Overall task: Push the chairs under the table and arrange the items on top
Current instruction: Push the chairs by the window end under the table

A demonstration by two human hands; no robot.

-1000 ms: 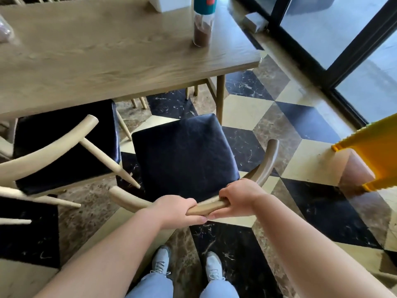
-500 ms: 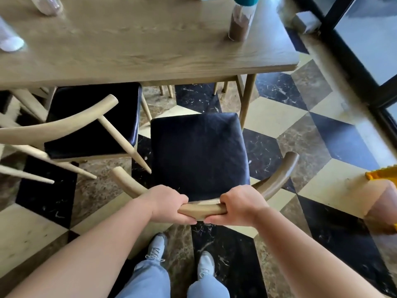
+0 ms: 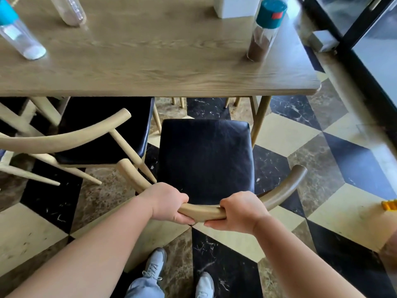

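A wooden chair with a dark blue seat (image 3: pixel 205 158) stands in front of the wooden table (image 3: pixel 150 67), its seat just short of the table edge. My left hand (image 3: pixel 166 202) and my right hand (image 3: pixel 239 211) both grip its curved backrest. A second chair (image 3: pixel 103 134) to the left sits partly under the table. On the tabletop stand a teal-capped shaker with brown powder (image 3: pixel 263 31), a blue-capped shaker with white powder (image 3: pixel 19 35), a clear bottle (image 3: pixel 69 9) and a white box (image 3: pixel 236 6).
A table leg (image 3: pixel 258 121) stands just right of the chair seat. Black-framed glass doors (image 3: pixel 354 29) run along the right. A yellow object (image 3: pixel 389 205) sits at the right edge. The floor is patterned tile.
The chair has turned square to the table and moved closer to its edge. My view has shifted forward, so more of the tabletop and its shakers shows.
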